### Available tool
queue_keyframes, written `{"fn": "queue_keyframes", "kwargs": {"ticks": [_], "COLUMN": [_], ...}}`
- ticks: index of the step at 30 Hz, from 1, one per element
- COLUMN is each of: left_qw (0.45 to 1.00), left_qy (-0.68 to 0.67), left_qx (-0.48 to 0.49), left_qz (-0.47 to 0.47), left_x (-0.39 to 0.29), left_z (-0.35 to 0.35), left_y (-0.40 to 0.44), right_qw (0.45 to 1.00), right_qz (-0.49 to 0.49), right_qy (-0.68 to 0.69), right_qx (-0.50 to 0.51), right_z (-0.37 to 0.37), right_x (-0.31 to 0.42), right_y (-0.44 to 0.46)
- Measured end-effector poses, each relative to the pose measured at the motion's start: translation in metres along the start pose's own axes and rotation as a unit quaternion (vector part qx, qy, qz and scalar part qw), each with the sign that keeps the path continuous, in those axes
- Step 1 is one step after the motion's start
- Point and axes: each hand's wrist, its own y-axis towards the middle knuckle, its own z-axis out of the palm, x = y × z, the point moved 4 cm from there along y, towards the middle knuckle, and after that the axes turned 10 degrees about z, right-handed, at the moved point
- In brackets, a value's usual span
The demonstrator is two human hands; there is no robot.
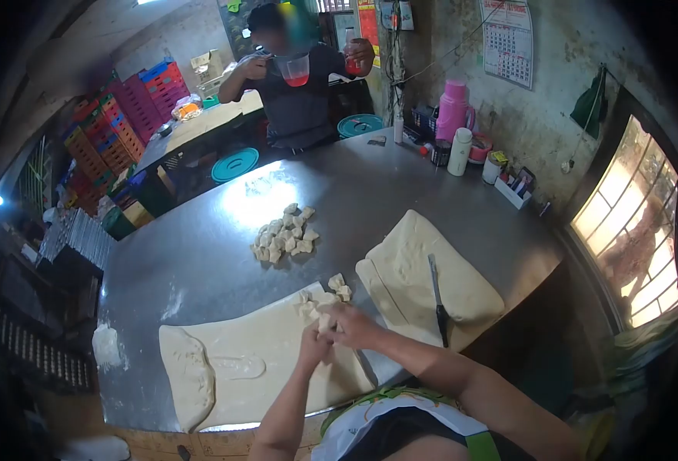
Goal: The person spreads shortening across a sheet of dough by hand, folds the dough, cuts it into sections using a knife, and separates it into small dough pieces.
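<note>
My left hand (315, 348) and my right hand (352, 327) are together over the right part of a wide flat dough sheet (277, 361). Both are closed on a small piece of dough (326, 322), partly hidden by the fingers. Just beyond them, a few cut dough pieces (340, 287) lie at the sheet's far corner. A heap of dough chunks (284, 235) sits farther off on the metal table (216, 269). To the right is a thick dough slab (431, 269) with a cut along its left side. On it rests a knife (437, 292), its dark handle toward me.
Across the table a person (297, 107) holds up a clear measuring cup (295, 71) and a bottle (353, 58), both with red liquid. A pink thermos (452, 111), a pale flask (460, 152) and a white box (514, 190) line the right edge. Flour (108, 347) lies at the left.
</note>
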Motion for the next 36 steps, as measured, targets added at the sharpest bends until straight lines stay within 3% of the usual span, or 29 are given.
{"fn": "queue_keyframes", "kwargs": {"ticks": [4, 7, 10, 11, 12, 13, 14, 15, 17, 18, 20, 21, 23, 25, 28, 30, 32, 33, 34, 35, 36], "left_qw": [0.996, 0.979, 0.983, 0.982, 0.987, 0.983, 0.983, 0.975, 0.943, 0.945, 0.989, 0.996, 0.996, 0.990, 0.982, 0.979, 0.998, 0.982, 0.982, 0.986, 0.980], "left_qy": [0.073, 0.144, -0.005, -0.006, -0.055, -0.102, -0.103, -0.064, 0.012, 0.014, -0.007, -0.018, -0.059, -0.136, -0.180, -0.196, 0.050, 0.170, 0.172, 0.154, 0.134], "left_qx": [0.060, 0.147, -0.040, -0.043, -0.096, -0.146, -0.147, -0.178, -0.231, -0.231, -0.063, 0.023, 0.009, -0.023, -0.049, -0.062, 0.019, 0.057, 0.057, 0.051, 0.049], "left_qz": [-0.010, -0.012, 0.180, 0.185, 0.115, 0.041, 0.043, 0.114, 0.237, 0.233, 0.137, 0.088, 0.074, 0.040, 0.018, 0.008, -0.034, -0.053, -0.051, 0.046, 0.139], "left_x": [-0.015, -0.050, -0.085, -0.083, -0.073, -0.063, -0.064, -0.072, -0.082, -0.067, -0.007, -0.003, -0.027, -0.060, -0.057, -0.054, -0.050, -0.052, -0.056, -0.068, -0.083], "left_z": [0.004, -0.004, -0.024, -0.030, -0.042, -0.048, -0.049, -0.053, -0.052, -0.052, -0.046, -0.042, -0.033, -0.030, -0.025, -0.020, 0.000, 0.007, 0.009, 0.012, 0.013], "left_y": [-0.007, -0.011, -0.012, -0.005, -0.003, -0.004, 0.005, 0.017, 0.018, 0.014, 0.024, 0.031, 0.024, 0.020, 0.023, 0.022, 0.014, 0.014, 0.012, 0.008, -0.001], "right_qw": [0.985, 0.945, 0.954, 0.954, 0.953, 0.972, 0.984, 0.989, 0.995, 0.998, 1.000, 0.996, 0.976, 0.976, 0.977, 0.986, 0.988, 0.988, 0.977, 0.953, 0.953], "right_qz": [-0.022, 0.132, 0.074, 0.037, 0.038, -0.005, -0.051, -0.098, -0.064, -0.035, -0.014, -0.060, -0.142, -0.154, -0.170, -0.100, -0.065, 0.010, 0.086, 0.164, 0.169], "right_qy": [-0.143, -0.300, -0.277, -0.271, -0.274, -0.213, -0.151, -0.089, -0.065, -0.041, -0.020, -0.058, -0.132, -0.119, -0.093, -0.080, -0.071, -0.134, -0.195, -0.253, -0.250], "right_qx": [-0.096, -0.021, -0.091, -0.123, -0.121, -0.102, -0.086, -0.072, -0.048, -0.021, 0.001, -0.034, -0.102, -0.100, -0.088, -0.110, -0.122, -0.075, -0.029, 0.016, 0.014], "right_z": [0.014, 0.006, -0.002, -0.010, -0.009, 0.001, 0.005, 0.005, 0.000, -0.001, -0.002, -0.003, -0.007, -0.017, -0.027, -0.021, -0.023, -0.025, -0.028, -0.031, -0.030], "right_x": [-0.024, -0.049, -0.036, -0.026, -0.018, -0.007, 0.013, 0.027, 0.036, 0.039, 0.037, 0.033, 0.025, 0.031, 0.033, 0.020, 0.008, -0.006, -0.022, -0.038, -0.048], "right_y": [-0.006, 0.011, 0.005, 0.008, 0.007, 0.004, 0.007, 0.011, 0.011, 0.012, 0.018, 0.021, 0.018, 0.014, 0.000, -0.004, 0.000, 0.007, 0.013, 0.015, 0.011]}}
